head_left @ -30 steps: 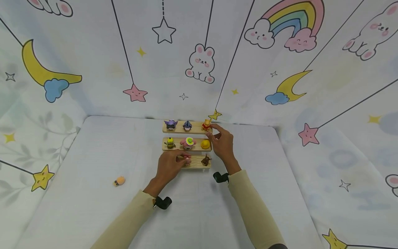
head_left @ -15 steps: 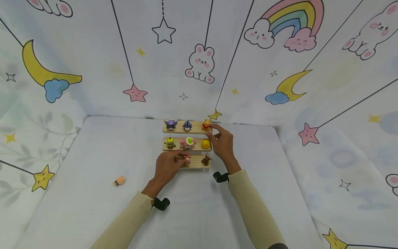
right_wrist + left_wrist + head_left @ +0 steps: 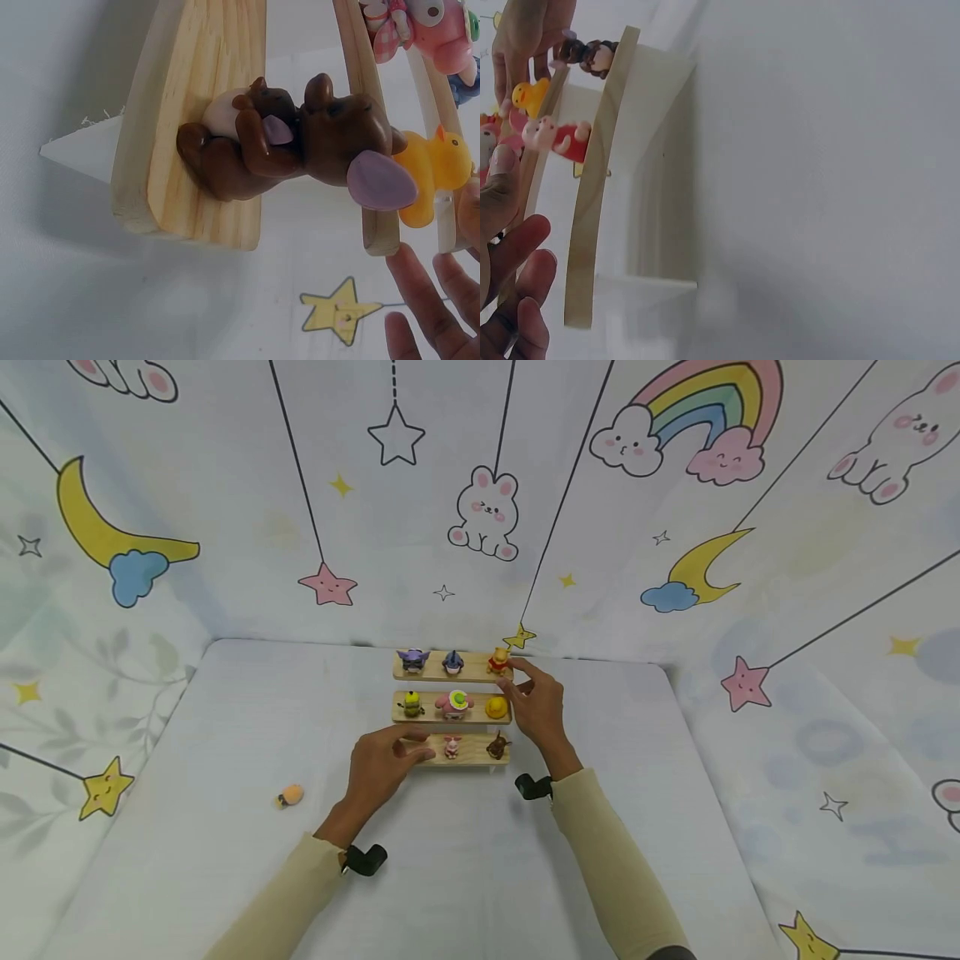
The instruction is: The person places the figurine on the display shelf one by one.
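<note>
A three-tier wooden display shelf (image 3: 427,675) carries small figurines. On its lowest board (image 3: 591,217) a pink pig figurine (image 3: 451,747) in red stands upright. My left hand (image 3: 382,768) is just left of the pig, over the board's left end; its thumb and fingers are parted, with nothing between them. At the top board's right end, my right hand (image 3: 536,706) pinches the board's edge with thumb and index finger beside the yellow bear figurine (image 3: 497,661). A brown kangaroo figurine (image 3: 315,139) sits at the lowest board's right end.
On the middle board are a yellow duck (image 3: 496,707), a pink figurine (image 3: 454,703) and a green-yellow one (image 3: 410,703). Purple (image 3: 412,661) and blue (image 3: 452,662) figurines stand on top. An orange figurine (image 3: 289,795) lies on the white table (image 3: 225,860) at left.
My left hand has let go of the pig figurine and moved left, leaving it standing on the lowest board. My right hand has stayed at the top board's end.
</note>
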`<control>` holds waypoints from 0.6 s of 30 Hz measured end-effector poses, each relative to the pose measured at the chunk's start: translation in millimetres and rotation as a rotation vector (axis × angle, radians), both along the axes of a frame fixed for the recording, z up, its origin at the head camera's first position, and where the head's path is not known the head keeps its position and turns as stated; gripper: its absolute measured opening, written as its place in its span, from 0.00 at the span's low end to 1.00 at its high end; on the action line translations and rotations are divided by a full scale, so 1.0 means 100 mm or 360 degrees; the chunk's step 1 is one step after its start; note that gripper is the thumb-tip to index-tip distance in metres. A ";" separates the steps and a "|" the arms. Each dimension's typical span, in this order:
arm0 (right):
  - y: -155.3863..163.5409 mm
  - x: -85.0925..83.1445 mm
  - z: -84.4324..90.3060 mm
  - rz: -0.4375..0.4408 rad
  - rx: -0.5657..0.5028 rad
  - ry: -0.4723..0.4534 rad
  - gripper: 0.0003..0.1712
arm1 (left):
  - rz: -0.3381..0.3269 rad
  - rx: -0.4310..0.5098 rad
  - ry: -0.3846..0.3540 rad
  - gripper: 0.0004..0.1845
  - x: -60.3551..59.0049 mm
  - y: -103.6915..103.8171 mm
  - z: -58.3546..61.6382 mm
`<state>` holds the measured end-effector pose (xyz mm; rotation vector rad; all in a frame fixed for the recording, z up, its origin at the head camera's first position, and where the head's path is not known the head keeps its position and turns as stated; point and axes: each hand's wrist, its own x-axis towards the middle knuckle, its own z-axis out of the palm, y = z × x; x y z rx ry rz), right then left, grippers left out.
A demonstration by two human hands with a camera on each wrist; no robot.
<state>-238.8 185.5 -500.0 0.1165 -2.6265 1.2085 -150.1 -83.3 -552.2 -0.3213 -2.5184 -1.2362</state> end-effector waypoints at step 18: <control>0.01 -0.01 -0.02 0.0003 0.0004 0.0026 0.27 | 0.0178 -0.0110 0.0049 0.19 0.20 -0.68 0.03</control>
